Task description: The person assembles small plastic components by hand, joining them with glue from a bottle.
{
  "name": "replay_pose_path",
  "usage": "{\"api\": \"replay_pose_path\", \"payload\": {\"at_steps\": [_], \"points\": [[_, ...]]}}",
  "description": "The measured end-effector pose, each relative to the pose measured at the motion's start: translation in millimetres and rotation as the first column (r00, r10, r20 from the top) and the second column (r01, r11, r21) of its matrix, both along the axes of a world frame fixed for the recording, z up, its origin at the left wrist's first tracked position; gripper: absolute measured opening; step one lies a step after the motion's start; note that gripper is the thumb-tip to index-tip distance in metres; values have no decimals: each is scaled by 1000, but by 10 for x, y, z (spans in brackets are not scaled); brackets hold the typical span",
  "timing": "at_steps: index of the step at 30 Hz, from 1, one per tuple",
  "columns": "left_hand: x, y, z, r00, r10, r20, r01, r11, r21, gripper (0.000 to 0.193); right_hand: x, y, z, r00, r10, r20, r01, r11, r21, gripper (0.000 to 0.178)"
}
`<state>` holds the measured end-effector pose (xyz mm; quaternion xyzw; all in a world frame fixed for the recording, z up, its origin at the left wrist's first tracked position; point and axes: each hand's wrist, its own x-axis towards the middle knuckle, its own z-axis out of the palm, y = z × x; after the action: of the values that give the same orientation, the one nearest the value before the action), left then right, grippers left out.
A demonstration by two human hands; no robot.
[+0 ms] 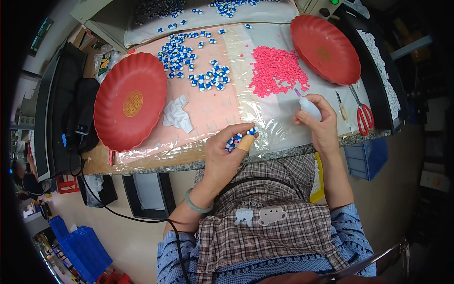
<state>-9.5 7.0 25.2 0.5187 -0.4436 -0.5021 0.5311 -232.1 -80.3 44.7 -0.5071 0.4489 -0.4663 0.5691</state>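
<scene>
My left hand is closed around several small blue-and-white figure-like pieces above the table's front edge. One piece is pinched at the fingertips, and a speck of pink shows among the others. A tan cover wraps the thumb. In my right hand is a small translucent squeeze bottle, its thin purple nozzle pointing up and left. Just beyond that nozzle lies a spread of tiny pink pieces. Loose blue-and-white pieces are scattered at the back left of the table.
A red scalloped tray rests at the left, another at the back right. Crumpled white tissue lies by the left tray. Red-handled scissors and a wooden-handled knife lie on the right. A black cable hangs at lower left.
</scene>
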Motion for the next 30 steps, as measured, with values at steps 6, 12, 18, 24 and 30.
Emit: {"api": "replay_pose_path", "payload": {"at_steps": [6, 12, 18, 24, 30], "points": [[-5, -22, -59, 1000, -6, -20, 6, 1000, -6, 23, -58, -342, -194, 889, -35, -456, -46, 985, -167, 15], [5, -36, -121, 998, -23, 53, 25, 999, -46, 24, 61, -492, -122, 702, -171, -691, -232, 863, -449, 16], [13, -32, -113, 990, -33, 135, 43, 996, -77, 23, 66, -478, -82, 592, -178, -786, -352, 821, -450, 17], [14, -33, -156, 991, -34, 128, 46, 995, -93, 23, 13, -464, 47, 571, -19, -821, -347, 901, -262, 14], [21, -37, -142, 991, -46, 129, 58, 994, -89, 24, -63, -529, 16, 612, -1, -791, -436, 834, -338, 16]]}}
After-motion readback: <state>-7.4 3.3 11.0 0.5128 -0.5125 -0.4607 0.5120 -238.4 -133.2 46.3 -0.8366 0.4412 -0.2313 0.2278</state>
